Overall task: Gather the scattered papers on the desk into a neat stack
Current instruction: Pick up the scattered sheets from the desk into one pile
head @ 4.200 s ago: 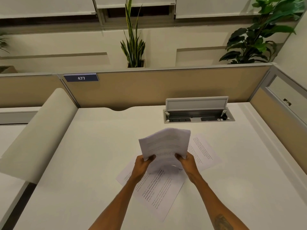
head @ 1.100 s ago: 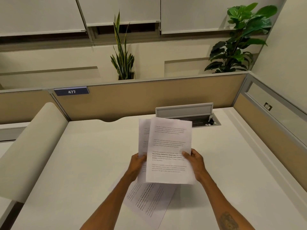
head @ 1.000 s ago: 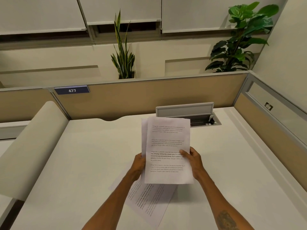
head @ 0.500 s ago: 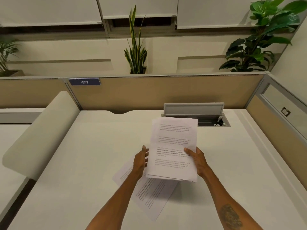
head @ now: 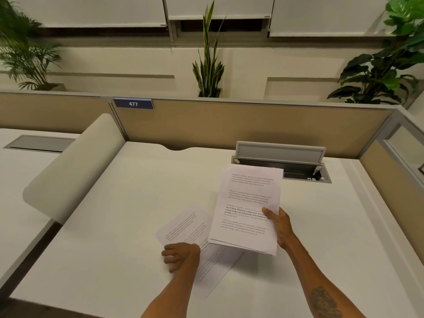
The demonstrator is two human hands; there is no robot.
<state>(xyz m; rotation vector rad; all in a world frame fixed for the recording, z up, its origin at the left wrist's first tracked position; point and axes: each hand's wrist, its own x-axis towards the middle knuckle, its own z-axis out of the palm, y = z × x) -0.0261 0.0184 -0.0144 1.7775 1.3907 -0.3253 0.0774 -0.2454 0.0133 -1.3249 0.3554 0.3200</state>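
A stack of printed white papers [head: 247,203] hangs above the white desk [head: 114,226], and my right hand [head: 278,223] grips its right edge with the thumb on top. Two printed sheets [head: 187,224] lie flat on the desk below and left of the stack, overlapping at an angle. My left hand [head: 180,255] rests on the near left part of those sheets with curled fingers; whether it grips a sheet I cannot tell. The stack hides part of the lower sheets.
An open grey cable hatch [head: 281,162] sits in the desk behind the stack. A tan partition [head: 229,122] with a blue 477 label [head: 133,103] runs along the back. A rounded cream divider [head: 73,166] bounds the left side, another partition the right.
My left hand has let go of the stack and dropped to the sheets on the desk. My right hand alone holds the stack, shifted slightly right.
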